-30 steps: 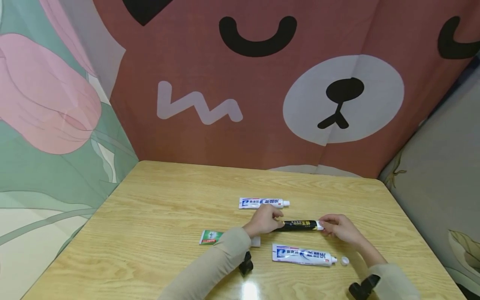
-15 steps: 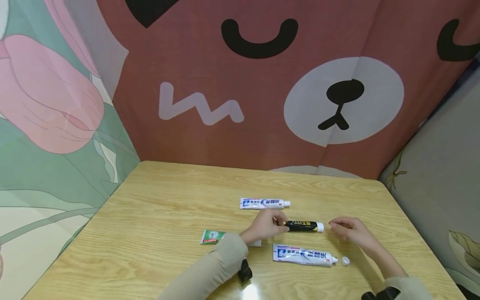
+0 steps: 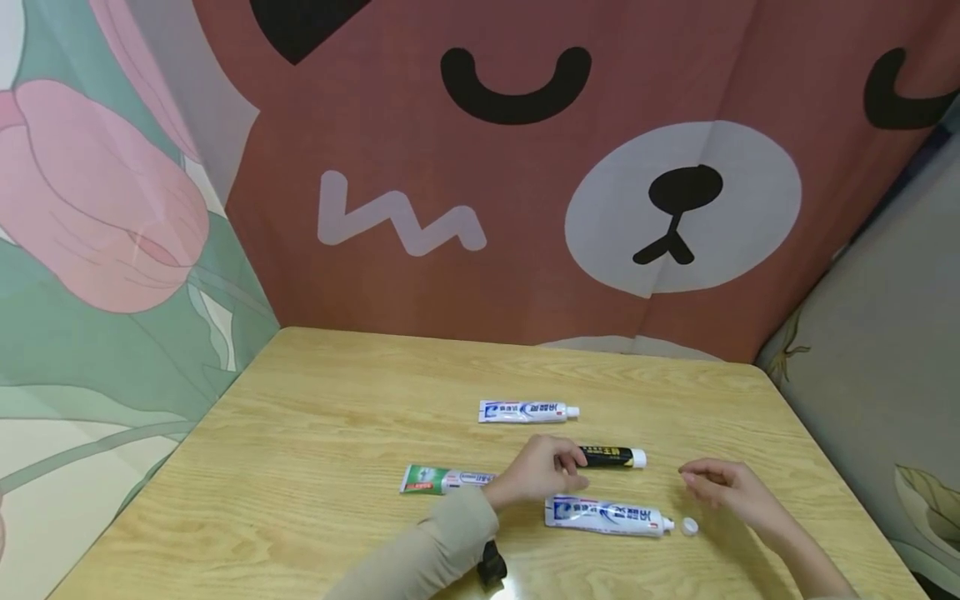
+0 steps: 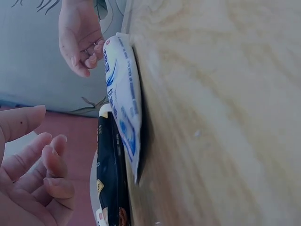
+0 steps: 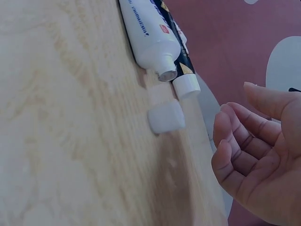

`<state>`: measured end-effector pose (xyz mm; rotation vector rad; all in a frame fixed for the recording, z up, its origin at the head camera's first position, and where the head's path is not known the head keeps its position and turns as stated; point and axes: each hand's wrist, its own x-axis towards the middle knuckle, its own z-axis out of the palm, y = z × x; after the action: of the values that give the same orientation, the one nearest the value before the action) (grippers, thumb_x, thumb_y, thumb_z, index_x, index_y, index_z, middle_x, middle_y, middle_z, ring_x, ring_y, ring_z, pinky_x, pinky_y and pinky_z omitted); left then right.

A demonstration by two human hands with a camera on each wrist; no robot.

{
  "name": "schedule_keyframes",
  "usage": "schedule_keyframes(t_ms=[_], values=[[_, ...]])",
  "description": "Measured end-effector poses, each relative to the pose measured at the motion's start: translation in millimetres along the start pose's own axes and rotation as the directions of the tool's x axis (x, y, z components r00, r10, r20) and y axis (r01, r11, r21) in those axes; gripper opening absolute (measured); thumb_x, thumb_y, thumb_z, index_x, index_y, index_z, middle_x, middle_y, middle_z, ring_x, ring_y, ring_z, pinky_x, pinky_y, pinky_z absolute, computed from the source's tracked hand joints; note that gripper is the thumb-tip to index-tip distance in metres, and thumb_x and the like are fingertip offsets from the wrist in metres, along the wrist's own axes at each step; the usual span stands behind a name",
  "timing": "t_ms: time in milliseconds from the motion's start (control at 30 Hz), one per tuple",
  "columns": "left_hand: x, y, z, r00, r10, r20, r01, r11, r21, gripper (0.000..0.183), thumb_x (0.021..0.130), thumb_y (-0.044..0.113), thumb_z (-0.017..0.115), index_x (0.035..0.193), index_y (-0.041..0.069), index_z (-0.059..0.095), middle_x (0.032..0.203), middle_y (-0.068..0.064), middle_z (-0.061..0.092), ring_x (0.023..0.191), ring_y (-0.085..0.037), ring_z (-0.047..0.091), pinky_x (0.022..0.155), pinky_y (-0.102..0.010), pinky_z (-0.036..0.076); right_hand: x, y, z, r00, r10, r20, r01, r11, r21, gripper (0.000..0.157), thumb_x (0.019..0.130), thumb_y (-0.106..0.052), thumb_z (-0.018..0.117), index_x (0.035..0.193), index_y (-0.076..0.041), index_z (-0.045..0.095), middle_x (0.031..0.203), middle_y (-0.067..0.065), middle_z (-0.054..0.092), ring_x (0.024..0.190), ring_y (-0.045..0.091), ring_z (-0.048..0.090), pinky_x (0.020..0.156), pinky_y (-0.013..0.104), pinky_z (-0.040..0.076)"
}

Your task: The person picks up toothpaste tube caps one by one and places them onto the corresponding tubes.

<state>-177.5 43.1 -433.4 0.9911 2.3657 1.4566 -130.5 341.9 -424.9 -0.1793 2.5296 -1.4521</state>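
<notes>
A black toothpaste tube (image 3: 609, 456) with a white cap lies on the table, its left end behind my left hand (image 3: 542, 469). In the left wrist view that hand's thumb and fingers stand apart, with nothing between them. Nearer me lies a white and blue toothpaste tube (image 3: 606, 516), its nozzle bare. Its loose white cap (image 5: 167, 117) sits just off the nozzle in the right wrist view. My right hand (image 3: 738, 493) hovers right of the tubes, fingers loosely bent and holding nothing.
Another white and blue toothpaste tube (image 3: 525, 412) lies farther back. A green and white toothpaste tube (image 3: 442, 480) is at the left, partly covered by my left hand and sleeve. A curtain with a bear print (image 3: 525, 292) hangs behind the wooden table (image 3: 337, 417).
My right hand has let go of the black tube's cap and drawn back to the right. My left hand has released the tube and shifted slightly toward me.
</notes>
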Motion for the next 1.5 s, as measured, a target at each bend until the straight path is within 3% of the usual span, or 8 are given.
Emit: schedule_keyframes(t_ms=[133,267,367,500,733,1000,1333,1500], values=[[-2.5,0.1,3.7,1.0,0.027,0.011,-0.028,0.999,0.023,0.02,0.076,0.006,0.072,0.094,-0.001,0.065,0.073,0.005,0.062,0.056,0.0,0.049,0.054,-0.015,0.044,-6,3,0.7,1.0,0.002,0.006,-0.002,1.0,-0.004,0.042,0.095,-0.016,0.049,0.117,0.019,0.046,0.084,0.007,0.06,0.068,0.009,0.053,0.058,0.029,0.046],[-3.9,-0.7,7.6,0.998,0.042,0.041,-0.044,0.997,0.055,0.027,0.075,0.007,0.073,0.1,-0.001,0.064,0.08,0.0,0.066,0.058,0.001,0.05,0.055,-0.014,0.043,-12,9,0.5,0.999,-0.046,0.029,0.045,0.999,0.006,0.042,0.092,-0.012,0.053,0.117,0.021,0.045,0.089,0.009,0.062,0.071,0.01,0.057,0.058,0.029,0.048],[-4.1,-1.4,11.3,0.997,0.053,0.054,-0.059,0.992,0.114,0.032,0.074,0.012,0.075,0.103,0.001,0.065,0.084,-0.001,0.067,0.06,0.002,0.049,0.057,-0.012,0.042,-16,14,0.3,0.996,-0.06,0.061,0.059,0.998,0.019,0.045,0.089,-0.011,0.057,0.117,0.021,0.044,0.088,0.008,0.061,0.07,0.01,0.057,0.057,0.029,0.047],[-5.0,1.1,13.8,0.997,0.024,0.076,-0.034,0.992,0.125,0.038,0.073,0.014,0.077,0.107,0.003,0.064,0.088,-0.002,0.067,0.06,0.001,0.048,0.057,-0.013,0.04,-18,18,1.2,0.995,-0.048,0.089,0.047,0.999,0.013,0.047,0.086,-0.011,0.061,0.117,0.02,0.044,0.082,0.003,0.057,0.065,0.007,0.052,0.055,0.028,0.044],[-3.8,2.5,18.0,0.995,-0.046,0.094,0.034,0.991,0.127,0.044,0.068,0.016,0.08,0.108,0.006,0.065,0.086,0.004,0.066,0.06,0.002,0.045,0.057,-0.014,0.038,-21,28,1.8,0.984,-0.102,0.149,0.096,0.994,0.049,0.044,0.085,-0.007,0.061,0.116,0.02,0.046,0.078,-0.001,0.051,0.062,0.003,0.046,0.051,0.026,0.041],[-0.2,1.1,22.3,0.989,-0.038,0.144,0.011,0.983,0.184,0.045,0.068,0.016,0.081,0.108,0.007,0.065,0.085,0.006,0.066,0.06,0.004,0.046,0.057,-0.012,0.039,-20,32,5.2,0.97,-0.159,0.182,0.153,0.987,0.05,0.04,0.083,-0.006,0.064,0.112,0.018,0.051,0.076,-0.001,0.048,0.061,0.005,0.043,0.048,0.027,0.036],[0.5,4.5,23.3,0.982,-0.051,0.184,-0.001,0.963,0.271,0.045,0.065,0.017,0.082,0.107,0.009,0.066,0.084,0.009,0.064,0.073,0.004,0.053,0.066,-0.011,0.041,-19,31,10.2,0.949,-0.245,0.198,0.247,0.969,0.015,0.03,0.081,-0.005,0.066,0.103,0.015,0.057,0.075,-0.003,0.051,0.062,0.004,0.046,0.05,0.028,0.039],[2.2,3.8,24.7,0.978,-0.062,0.198,-0.006,0.945,0.328,0.047,0.064,0.019,0.083,0.108,0.011,0.066,0.087,0.009,0.065,0.076,0.004,0.053,0.068,-0.011,0.04,-17,31,11.5,0.952,-0.232,0.199,0.243,0.97,-0.033,0.026,0.081,-0.005,0.066,0.1,0.011,0.06,0.074,-0.002,0.051,0.062,0.004,0.045,0.049,0.027,0.038]])
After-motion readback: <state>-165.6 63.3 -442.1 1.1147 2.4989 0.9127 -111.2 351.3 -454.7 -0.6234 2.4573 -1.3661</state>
